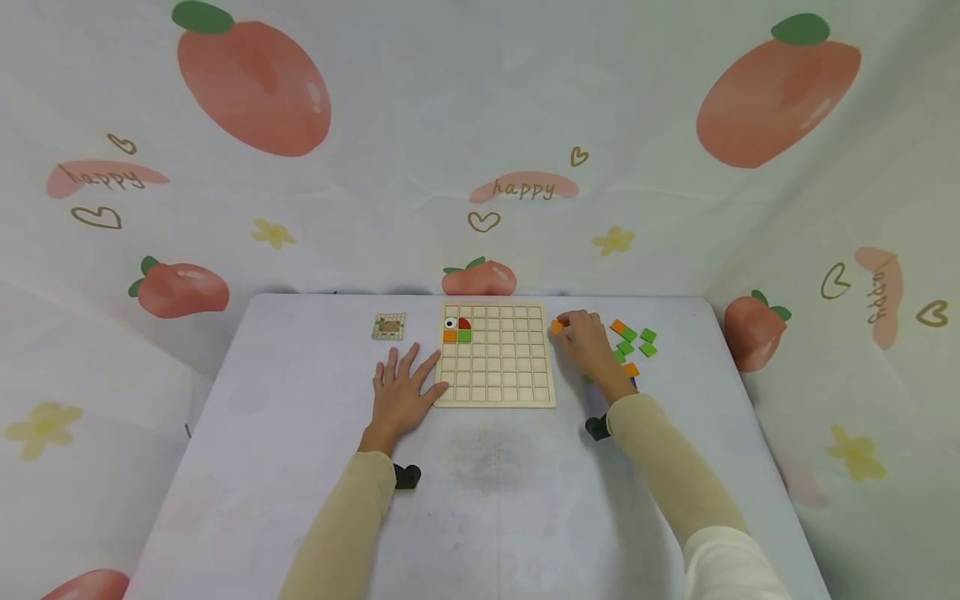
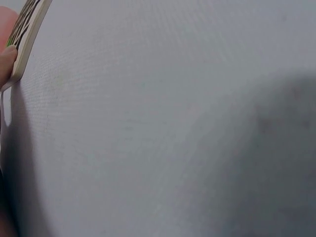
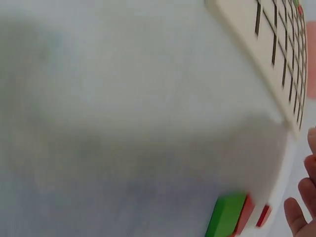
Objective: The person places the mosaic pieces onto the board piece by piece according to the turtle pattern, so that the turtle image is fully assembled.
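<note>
A pale wooden grid board (image 1: 506, 364) lies on the table. In its upper left cells sit an eye tile (image 1: 450, 323), a red rounded tile (image 1: 464, 323), an orange tile (image 1: 450, 337) and a green tile (image 1: 465, 337). My left hand (image 1: 401, 400) rests flat with fingers spread at the board's left side, its thumb on the lower left edge. Just off the board's right edge, my right hand (image 1: 588, 342) pinches an orange square tile (image 1: 557, 327) at its fingertips. The right wrist view shows only some of those fingers (image 3: 307, 195), without the tile.
Loose green tiles (image 1: 648, 335), an orange tile (image 1: 618, 327) and a blue piece (image 1: 633, 382) lie right of the board, partly behind my right hand. A small picture card (image 1: 388, 326) with a grid pattern lies left of the board. A printed cloth (image 1: 405, 225) hangs behind the table.
</note>
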The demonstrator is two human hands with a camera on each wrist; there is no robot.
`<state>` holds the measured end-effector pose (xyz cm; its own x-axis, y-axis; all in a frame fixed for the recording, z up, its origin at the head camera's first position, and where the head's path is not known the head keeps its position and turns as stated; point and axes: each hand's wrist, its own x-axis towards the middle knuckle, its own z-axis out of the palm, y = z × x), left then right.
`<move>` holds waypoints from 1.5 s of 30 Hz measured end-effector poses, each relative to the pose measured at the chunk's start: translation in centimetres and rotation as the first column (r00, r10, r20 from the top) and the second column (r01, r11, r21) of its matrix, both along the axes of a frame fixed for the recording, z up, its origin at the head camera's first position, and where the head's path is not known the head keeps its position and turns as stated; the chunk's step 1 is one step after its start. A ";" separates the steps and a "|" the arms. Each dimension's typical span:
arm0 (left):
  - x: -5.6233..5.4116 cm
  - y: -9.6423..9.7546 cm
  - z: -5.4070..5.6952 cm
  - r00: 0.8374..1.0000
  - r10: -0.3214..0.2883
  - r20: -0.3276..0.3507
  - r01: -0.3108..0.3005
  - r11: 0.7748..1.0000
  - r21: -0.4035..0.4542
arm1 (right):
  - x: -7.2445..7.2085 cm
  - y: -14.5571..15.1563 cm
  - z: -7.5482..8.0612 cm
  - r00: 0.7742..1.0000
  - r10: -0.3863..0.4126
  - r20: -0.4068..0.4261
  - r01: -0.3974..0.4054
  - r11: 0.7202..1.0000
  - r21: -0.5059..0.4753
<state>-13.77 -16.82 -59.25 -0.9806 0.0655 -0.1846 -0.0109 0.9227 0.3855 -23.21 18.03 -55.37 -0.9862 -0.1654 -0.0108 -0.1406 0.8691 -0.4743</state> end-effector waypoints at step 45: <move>-0.1 -0.2 -0.7 1.000 -0.012 -0.026 0.012 1.000 -0.012 | 2.3 -14.2 -1.5 0.986 0.165 0.013 -0.162 0.979 -0.125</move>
<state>-13.89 -17.03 -59.92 -0.9842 0.0754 -0.1602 0.0100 0.9270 0.3749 -20.92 3.80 -56.87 -0.9452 -0.3263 -0.0030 -0.2639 0.7697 -0.5814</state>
